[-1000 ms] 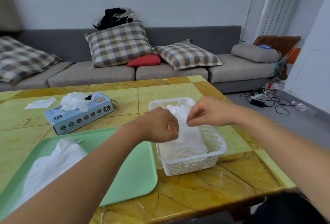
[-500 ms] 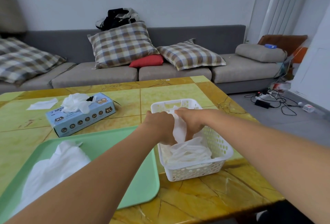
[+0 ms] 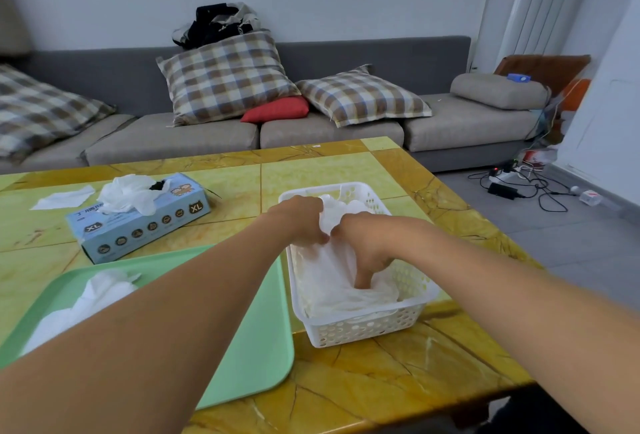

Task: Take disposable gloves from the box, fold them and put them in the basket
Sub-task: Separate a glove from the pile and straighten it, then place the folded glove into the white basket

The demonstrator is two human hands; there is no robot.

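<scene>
A white perforated basket [image 3: 367,329] stands on the yellow table, filled with thin white disposable gloves [image 3: 329,291]. Both my hands reach into it. My left hand [image 3: 304,219] grips a glove at the basket's far left side with curled fingers. My right hand [image 3: 363,246] points downward, its fingers pushed into the glove pile. The blue glove box [image 3: 145,222] marked XL lies at the left with gloves bunched out of its opening [image 3: 128,193].
A mint green tray [image 3: 242,336] lies at the front left, holding a crumpled white glove [image 3: 90,305]. A flat white sheet [image 3: 64,197] lies at the table's far left. A grey sofa with plaid cushions stands behind; cables lie on the floor at right.
Both hands have dropped from above the basket down into it, bringing the glove they held into the pile. The right hand's fingers now press deep into the gloves.
</scene>
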